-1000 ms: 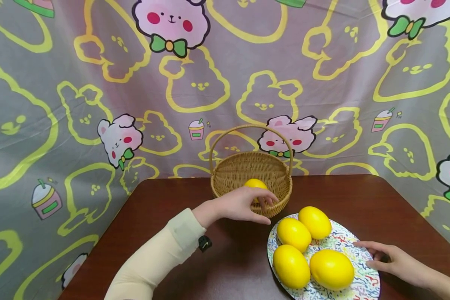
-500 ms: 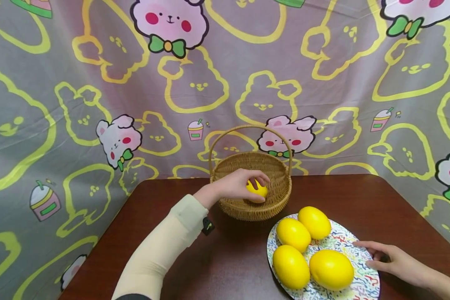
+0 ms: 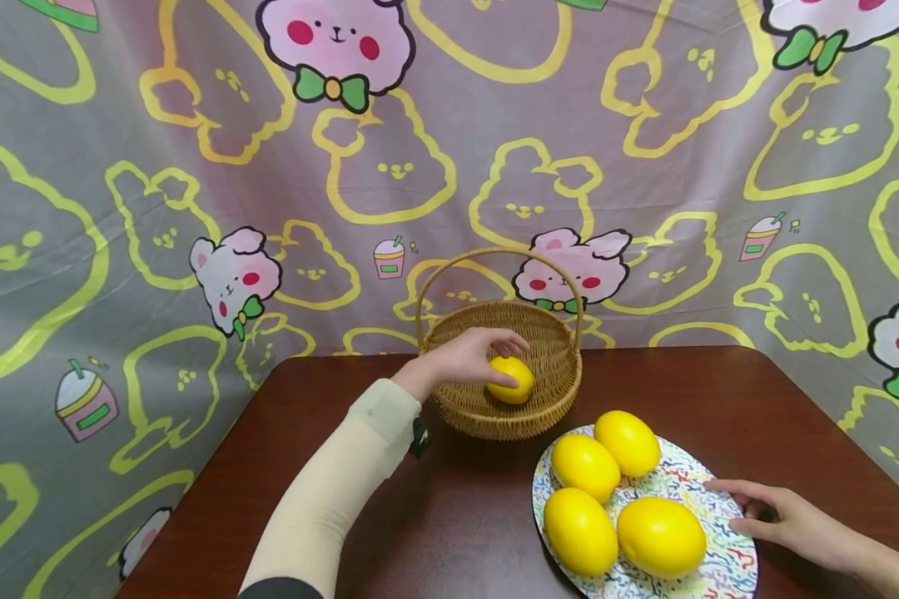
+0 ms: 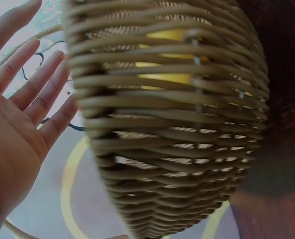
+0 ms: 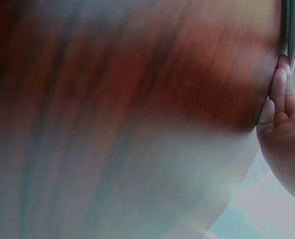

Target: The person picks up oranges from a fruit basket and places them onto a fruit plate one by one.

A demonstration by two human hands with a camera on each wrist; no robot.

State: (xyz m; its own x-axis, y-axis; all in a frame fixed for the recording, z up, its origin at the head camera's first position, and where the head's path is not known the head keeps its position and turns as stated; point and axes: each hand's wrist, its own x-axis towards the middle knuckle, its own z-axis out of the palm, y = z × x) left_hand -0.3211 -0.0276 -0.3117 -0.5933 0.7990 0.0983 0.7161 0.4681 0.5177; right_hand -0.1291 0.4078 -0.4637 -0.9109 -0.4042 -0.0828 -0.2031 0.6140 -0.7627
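Note:
A yellow lemon (image 3: 513,387) lies inside the wicker basket (image 3: 505,426) with its arched handle up. Over the basket's opening hovers my left hand (image 3: 468,358), its thumb overlapping the lemon in the head view. In the left wrist view that hand (image 4: 23,114) has straight, spread fingers at the basket's rim, and the lemon (image 4: 167,59) shows yellow through the weave below. My right hand (image 3: 802,524) grips the right rim of a round patterned plate (image 3: 732,556). Its lower fingers (image 5: 281,89) curl beneath the rim. Several lemons (image 3: 661,537) rest on the plate.
Both plate and basket stand on a dark red-brown wooden table (image 3: 449,524), the basket behind and to the left of the plate. A cartoon-printed cloth (image 3: 419,191) hangs behind the table and along both sides.
My left hand carries a lemon back into the basket, then lets it go and rises slightly with its fingers opened. The right hand and the plate keep their place.

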